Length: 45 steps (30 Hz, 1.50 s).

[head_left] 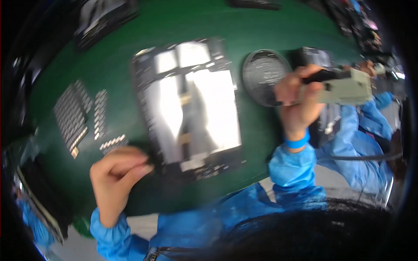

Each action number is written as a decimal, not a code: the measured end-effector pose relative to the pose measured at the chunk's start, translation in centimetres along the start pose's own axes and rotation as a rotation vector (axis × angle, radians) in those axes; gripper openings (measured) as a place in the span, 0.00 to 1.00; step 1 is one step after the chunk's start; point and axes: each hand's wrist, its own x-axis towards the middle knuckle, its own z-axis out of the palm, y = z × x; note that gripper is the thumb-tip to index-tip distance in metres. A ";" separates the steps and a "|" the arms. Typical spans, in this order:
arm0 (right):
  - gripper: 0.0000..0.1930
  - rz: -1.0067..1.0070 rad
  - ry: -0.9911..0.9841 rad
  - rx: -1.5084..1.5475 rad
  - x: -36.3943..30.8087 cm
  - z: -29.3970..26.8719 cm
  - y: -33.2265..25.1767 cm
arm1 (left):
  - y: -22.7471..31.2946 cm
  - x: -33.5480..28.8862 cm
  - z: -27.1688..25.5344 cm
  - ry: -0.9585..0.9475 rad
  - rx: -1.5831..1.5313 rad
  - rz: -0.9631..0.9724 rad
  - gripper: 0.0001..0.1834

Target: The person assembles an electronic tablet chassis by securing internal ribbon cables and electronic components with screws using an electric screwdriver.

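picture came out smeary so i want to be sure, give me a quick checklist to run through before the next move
1. Wristband on the right wrist: ok.
2. Dark panel with silver areas on the green table: ok.
3. Rows of small pieces apart from the panel: ok, green shows between.
4. Left hand empty: cannot tell, fingertips bunched and blurred beside the panel.
5. Right hand gripping the pale boxy thing: cannot tell, blurred.
6. Sharp view: not ok.

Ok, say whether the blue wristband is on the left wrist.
No, the blue wristband sits between the right hand and its blue sleeve.
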 end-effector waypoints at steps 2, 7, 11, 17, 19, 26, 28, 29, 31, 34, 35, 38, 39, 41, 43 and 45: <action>0.24 -0.016 0.016 -0.025 -0.3 -0.5 -0.5 | 0.0 0.6 0.2 -0.081 -0.019 -0.031 0.09; 0.31 -0.086 0.074 0.153 0.3 0.2 -1.5 | -1.0 0.4 1.1 -0.171 -0.020 0.018 0.09; 0.31 -0.108 -0.047 0.263 -0.3 1.1 -3.6 | -1.8 0.4 0.7 -0.162 0.069 0.114 0.09; 0.33 -0.144 -0.193 0.313 -1.6 4.5 -4.7 | -1.2 0.2 -0.1 -0.127 -0.069 0.039 0.07; 0.34 -0.141 -0.217 0.338 -1.8 5.5 -4.7 | -0.9 0.8 -0.4 -0.103 -0.087 -0.032 0.07; 0.35 -0.161 -0.271 0.345 -2.5 8.0 -5.0 | -1.4 1.6 0.2 -0.170 0.060 0.104 0.06; 0.35 -0.147 -0.265 0.333 -2.7 8.5 -5.1 | -1.1 1.5 0.2 -0.174 0.095 0.130 0.06; 0.35 -0.131 -0.260 0.323 -2.7 8.8 -5.1 | -1.1 1.6 0.2 -0.176 0.129 0.155 0.06; 0.35 -0.114 -0.276 0.353 -3.1 9.8 -5.0 | -1.3 1.7 0.1 -0.185 0.163 0.222 0.06; 0.33 -0.124 -0.381 0.450 -3.3 12.0 -4.0 | -0.8 2.0 0.1 -0.194 0.235 0.262 0.07; 0.32 -0.154 -0.448 0.498 -3.6 13.0 -3.3 | -0.6 2.1 -0.1 -0.187 0.277 0.234 0.08; 0.32 -0.021 -0.349 0.240 -5.0 15.5 -3.5 | -0.9 2.6 -0.6 -0.242 0.204 0.036 0.13; 0.32 0.000 -0.288 0.020 -5.4 16.2 -3.9 | -1.0 2.8 -0.8 -0.244 0.200 0.035 0.13; 0.33 0.041 -0.301 0.023 -5.6 17.1 -3.8 | -1.2 3.1 -1.0 -0.274 0.190 0.029 0.13; 0.33 0.076 -0.272 0.043 -5.9 17.8 -3.7 | -1.5 3.3 -1.1 -0.282 0.174 0.026 0.14; 0.33 0.078 -0.280 0.020 -6.1 18.0 -3.5 | -1.9 3.4 -1.3 -0.289 0.159 0.021 0.14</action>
